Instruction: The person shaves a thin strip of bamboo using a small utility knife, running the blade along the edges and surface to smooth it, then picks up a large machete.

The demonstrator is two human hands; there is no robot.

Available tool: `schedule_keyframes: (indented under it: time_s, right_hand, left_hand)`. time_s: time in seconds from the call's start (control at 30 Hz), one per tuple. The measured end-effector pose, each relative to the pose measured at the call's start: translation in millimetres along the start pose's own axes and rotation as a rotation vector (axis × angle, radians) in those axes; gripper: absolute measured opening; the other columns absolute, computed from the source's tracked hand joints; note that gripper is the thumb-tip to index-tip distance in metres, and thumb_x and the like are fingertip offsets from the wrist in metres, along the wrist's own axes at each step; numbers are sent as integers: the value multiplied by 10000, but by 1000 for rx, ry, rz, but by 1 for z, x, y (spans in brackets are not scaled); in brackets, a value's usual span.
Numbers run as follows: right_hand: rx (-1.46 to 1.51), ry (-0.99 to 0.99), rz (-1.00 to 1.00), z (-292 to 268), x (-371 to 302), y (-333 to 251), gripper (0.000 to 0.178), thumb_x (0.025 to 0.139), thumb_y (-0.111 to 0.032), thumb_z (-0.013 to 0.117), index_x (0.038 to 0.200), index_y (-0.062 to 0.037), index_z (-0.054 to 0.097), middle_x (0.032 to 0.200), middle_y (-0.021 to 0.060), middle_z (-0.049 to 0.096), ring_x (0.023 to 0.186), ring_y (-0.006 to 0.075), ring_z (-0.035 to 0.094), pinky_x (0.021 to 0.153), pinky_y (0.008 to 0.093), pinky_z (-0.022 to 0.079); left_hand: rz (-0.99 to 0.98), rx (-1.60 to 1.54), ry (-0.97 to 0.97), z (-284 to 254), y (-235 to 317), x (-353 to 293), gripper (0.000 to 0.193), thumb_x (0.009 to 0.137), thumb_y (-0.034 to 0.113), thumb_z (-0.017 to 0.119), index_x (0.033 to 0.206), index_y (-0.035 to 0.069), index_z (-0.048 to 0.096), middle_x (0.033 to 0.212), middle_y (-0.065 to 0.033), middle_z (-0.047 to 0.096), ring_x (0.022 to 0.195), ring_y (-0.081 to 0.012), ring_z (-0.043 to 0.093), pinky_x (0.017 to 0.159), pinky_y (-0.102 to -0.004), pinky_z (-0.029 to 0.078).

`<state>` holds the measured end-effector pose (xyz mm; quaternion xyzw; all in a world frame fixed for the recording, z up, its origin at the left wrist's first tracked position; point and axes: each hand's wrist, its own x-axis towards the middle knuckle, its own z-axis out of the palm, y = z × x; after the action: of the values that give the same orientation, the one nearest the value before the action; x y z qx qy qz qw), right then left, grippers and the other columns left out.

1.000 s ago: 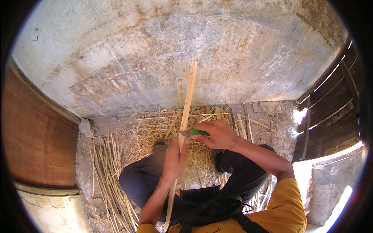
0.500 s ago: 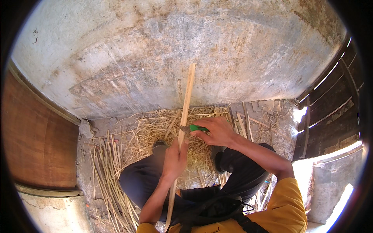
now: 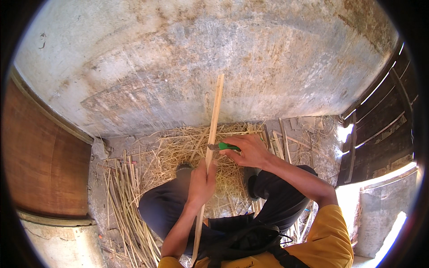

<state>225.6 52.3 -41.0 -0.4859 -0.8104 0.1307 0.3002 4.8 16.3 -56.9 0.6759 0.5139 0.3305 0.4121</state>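
A long pale strip of wood or bamboo (image 3: 216,109) runs from my lap up toward the wall, slightly tilted to the right at its far end. My left hand (image 3: 202,181) is closed around it near its middle. Just beyond that grip, a knife with a green handle (image 3: 228,146) lies across the strip, its dark blade touching the strip's right side. My right hand (image 3: 250,151) is wrapped round the green handle, which is partly hidden by the fingers.
Straw-like shavings (image 3: 178,145) cover the floor between my feet and the stained wall (image 3: 214,58). Several long thin strips (image 3: 127,210) lie in a pile at my left. A brown wooden panel (image 3: 49,156) stands at far left, dark slatted boards (image 3: 380,125) at right.
Almost nothing differs. The view has shifted very slightly; both hands, the knife and the strip keep about the same places.
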Motion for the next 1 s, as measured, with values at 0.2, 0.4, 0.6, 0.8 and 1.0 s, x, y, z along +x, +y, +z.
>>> schedule_keyframes:
  time_s: [0.2, 0.4, 0.6, 0.8, 1.0]
  right_hand:
    - [57, 29, 56, 0, 5, 11, 322, 963, -374, 747, 1116, -91, 763, 876, 145, 746, 730, 342, 722, 625, 431, 542]
    - [-41, 70, 293, -27, 19, 41, 327, 979, -370, 724, 1118, -76, 760, 852, 161, 739, 686, 354, 705, 630, 457, 537]
    - [35, 102, 214, -30, 19, 48, 319, 980, -377, 722, 1104, -86, 760, 823, 160, 725, 709, 358, 702, 633, 453, 532]
    - [-1, 2, 9, -15, 5, 34, 332, 978, -378, 725, 1155, -98, 755, 927, 143, 762, 736, 345, 721, 658, 436, 566]
    - [57, -6, -85, -6, 0, 17, 323, 936, -329, 789, 1135, -75, 764, 973, 130, 774, 757, 338, 737, 644, 411, 573]
  left_hand:
    - [-28, -1, -12, 0, -1, -2, 269, 1085, 222, 563, 1047, -44, 565, 681, -264, 620, 610, -449, 651, 538, -503, 441]
    - [-91, 34, -117, 5, -4, -8, 299, 1091, 270, 562, 1086, -29, 580, 663, -248, 611, 607, -439, 650, 544, -499, 445]
    - [-72, 31, -113, 7, -3, -4, 305, 1085, 279, 580, 1101, -26, 587, 654, -242, 607, 612, -435, 656, 547, -504, 441]
    - [-38, 54, -69, 6, 5, -3, 303, 1073, 265, 604, 1095, -36, 583, 657, -237, 609, 612, -444, 644, 557, -515, 444]
    - [14, 65, -8, 6, 1, -1, 277, 1059, 238, 631, 1084, -31, 569, 678, -254, 623, 644, -466, 660, 555, -526, 451]
